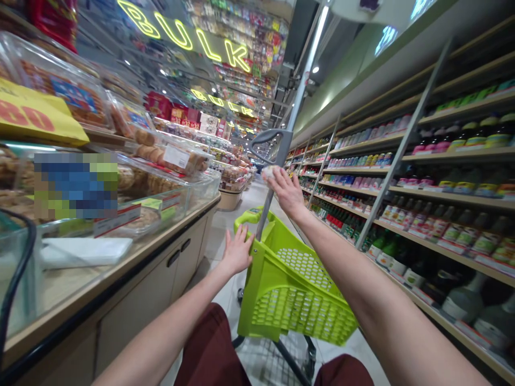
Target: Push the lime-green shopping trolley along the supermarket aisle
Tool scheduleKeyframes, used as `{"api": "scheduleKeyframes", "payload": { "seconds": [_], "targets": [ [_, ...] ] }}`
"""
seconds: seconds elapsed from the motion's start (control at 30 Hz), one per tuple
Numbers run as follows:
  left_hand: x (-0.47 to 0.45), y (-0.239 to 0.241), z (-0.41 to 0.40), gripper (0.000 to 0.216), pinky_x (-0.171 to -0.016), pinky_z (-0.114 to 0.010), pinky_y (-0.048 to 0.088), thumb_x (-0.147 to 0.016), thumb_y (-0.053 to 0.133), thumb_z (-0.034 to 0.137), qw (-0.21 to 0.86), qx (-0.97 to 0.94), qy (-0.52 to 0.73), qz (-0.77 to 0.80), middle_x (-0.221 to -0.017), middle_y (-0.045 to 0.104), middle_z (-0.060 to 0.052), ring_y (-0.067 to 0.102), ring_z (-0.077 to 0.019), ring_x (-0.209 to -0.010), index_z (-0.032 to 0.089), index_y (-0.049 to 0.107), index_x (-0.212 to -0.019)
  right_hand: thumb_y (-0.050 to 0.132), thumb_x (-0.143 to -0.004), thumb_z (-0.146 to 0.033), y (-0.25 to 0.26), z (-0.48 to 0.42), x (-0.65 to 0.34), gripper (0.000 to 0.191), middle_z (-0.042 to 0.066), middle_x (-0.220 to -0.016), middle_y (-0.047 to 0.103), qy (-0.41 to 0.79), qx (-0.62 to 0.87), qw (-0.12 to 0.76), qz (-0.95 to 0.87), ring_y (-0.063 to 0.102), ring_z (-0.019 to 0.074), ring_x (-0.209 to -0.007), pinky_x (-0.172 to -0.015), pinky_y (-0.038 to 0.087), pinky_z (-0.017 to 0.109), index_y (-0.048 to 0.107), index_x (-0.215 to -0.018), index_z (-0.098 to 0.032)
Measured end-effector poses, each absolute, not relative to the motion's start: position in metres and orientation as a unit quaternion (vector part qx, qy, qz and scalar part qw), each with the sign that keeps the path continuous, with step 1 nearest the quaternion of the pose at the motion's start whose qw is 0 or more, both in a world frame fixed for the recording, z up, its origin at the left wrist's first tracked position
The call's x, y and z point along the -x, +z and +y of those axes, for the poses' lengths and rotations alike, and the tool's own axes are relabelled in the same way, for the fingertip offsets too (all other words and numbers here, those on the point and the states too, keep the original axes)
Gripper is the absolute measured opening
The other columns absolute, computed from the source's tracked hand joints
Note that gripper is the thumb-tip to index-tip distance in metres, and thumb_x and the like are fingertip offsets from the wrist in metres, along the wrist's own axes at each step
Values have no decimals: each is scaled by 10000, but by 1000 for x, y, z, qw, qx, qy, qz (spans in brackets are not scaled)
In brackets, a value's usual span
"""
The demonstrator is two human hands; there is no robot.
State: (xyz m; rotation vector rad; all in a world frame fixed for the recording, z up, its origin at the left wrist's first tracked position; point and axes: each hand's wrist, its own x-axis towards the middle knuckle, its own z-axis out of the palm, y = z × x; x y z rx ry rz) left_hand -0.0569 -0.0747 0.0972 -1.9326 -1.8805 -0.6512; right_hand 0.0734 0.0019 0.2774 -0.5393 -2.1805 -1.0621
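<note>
A lime-green shopping cart basket (306, 292) with perforated sides stands in front of me on a dark wheeled frame. From its corner a grey pole (265, 214) rises, tilted, with a grey looped handle (267, 146) higher up. My right hand (287, 193) presses a small crumpled white wipe (271, 171) against the pole just below that handle. Its fingers lie over the wipe, and its palm side is hidden. My left hand (238, 253) is at the basket's upper corner, fingers spread and touching or very near the green edge, with nothing seen in it.
On the left runs a counter (161, 268) with clear bins and packaged baked goods (185, 155). Shelves of bottles (446, 225) line the right side. Between them the tiled aisle (257, 187) leads away. Neon signs (185, 35) hang overhead.
</note>
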Motion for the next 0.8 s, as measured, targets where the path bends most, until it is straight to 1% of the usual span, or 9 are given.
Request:
{"api": "scheduleKeyframes", "payload": {
  "seconds": [0.07, 0.13, 0.27, 0.33, 0.4, 0.5, 0.63, 0.7, 0.8],
  "targets": [
    [56, 96, -76, 655, -984, -595, 39, -659, 551, 338, 180, 683, -235, -668, -1409, 186, -141, 61, -297, -1303, 199, 355, -1269, 348, -835, -78, 287, 1, -75, 399, 82, -1380, 286, -401, 214, 334, -825, 176, 235, -1288, -1009, 145, 519, 435, -1209, -186],
    [55, 95, -77, 650, -991, -586, 44, -661, 547, 327, 180, 681, -242, -667, -1410, 190, -132, 61, -289, -1305, 202, 354, -1269, 347, -834, -81, 279, -2, -77, 402, 83, -1378, 289, -399, 217, 327, -829, 190, 233, -1285, -1009, 164, 501, 439, -1209, -190],
    [57, 93, -78, 624, -997, -581, 50, -673, 522, 291, 190, 681, -253, -660, -1405, 212, -121, 85, -266, -1305, 197, 355, -1266, 360, -825, -85, 224, -10, -82, 414, 69, -1370, 307, -404, 201, 268, -851, 236, 244, -1268, -999, 205, 478, 445, -1212, -206],
    [59, 92, -78, 612, -996, -585, 47, -677, 512, 286, 194, 681, -252, -659, -1403, 221, -116, 95, -263, -1304, 194, 360, -1262, 379, -815, -87, 198, -12, -84, 425, 58, -1365, 319, -401, 177, 232, -868, 249, 240, -1263, -1004, 198, 475, 442, -1215, -215],
    [60, 93, -77, 605, -995, -589, 46, -680, 507, 295, 196, 683, -246, -660, -1399, 231, -114, 107, -263, -1303, 197, 363, -1260, 397, -809, -94, 184, -11, -85, 429, 54, -1367, 317, -395, 161, 215, -879, 246, 229, -1265, -1013, 182, 471, 439, -1217, -219],
    [60, 93, -77, 607, -990, -599, 56, -683, 505, 314, 196, 688, -239, -656, -1400, 231, -109, 120, -269, -1300, 204, 360, -1262, 394, -813, -96, 188, -9, -86, 419, 59, -1371, 308, -382, 180, 241, -874, 226, 212, -1273, -1017, 176, 456, 445, -1210, -217],
    [60, 90, -77, 593, -1004, -577, 94, -706, 470, 292, 200, 676, -273, -654, -1399, 233, -105, 141, -260, -1298, 183, 343, -1275, 365, -834, -114, 194, -11, -85, 394, 57, -1370, 310, -342, 252, 323, -846, 232, 202, -1270, -999, 229, 419, 454, -1203, -220],
    [62, 86, -75, 597, -1010, -562, 116, -723, 440, 265, 211, 653, -310, -658, -1399, 225, -116, 149, -253, -1297, 147, 308, -1294, 373, -833, -129, 180, -18, -82, 391, 65, -1372, 306, -311, 279, 338, -843, 249, 210, -1262, -975, 268, 411, 453, -1205, -217],
    [65, 78, -73, 618, -1008, -564, 124, -714, 440, 237, 225, 639, -330, -658, -1401, 217, -120, 155, -259, -1295, 130, 285, -1303, 398, -825, -143, 143, -28, -78, 394, 70, -1364, 320, -271, 296, 310, -862, 286, 230, -1242, -945, 302, 428, 451, -1207, -227]
  ]
}}
